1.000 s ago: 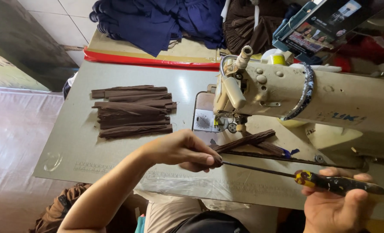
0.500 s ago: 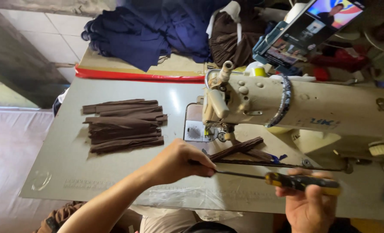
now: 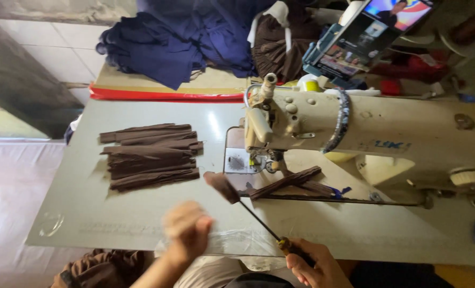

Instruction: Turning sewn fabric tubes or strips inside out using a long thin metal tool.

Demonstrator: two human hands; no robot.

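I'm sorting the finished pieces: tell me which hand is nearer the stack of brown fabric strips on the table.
Left. The left hand hangs blurred just below and right of the stack of brown strips, not touching it. The right hand grips a long tool farther right, at the table's near edge.

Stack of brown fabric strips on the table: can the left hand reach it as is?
Probably yes. The left hand is blurred, apparently holding nothing, near the table's front edge; bare table lies between it and the stack of brown fabric strips.

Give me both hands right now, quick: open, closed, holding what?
Left hand: blurred, curled above the table edge; whether it holds anything cannot be told.
Right hand: closed on the handle of a thin rod tool with brown fabric at its tip.
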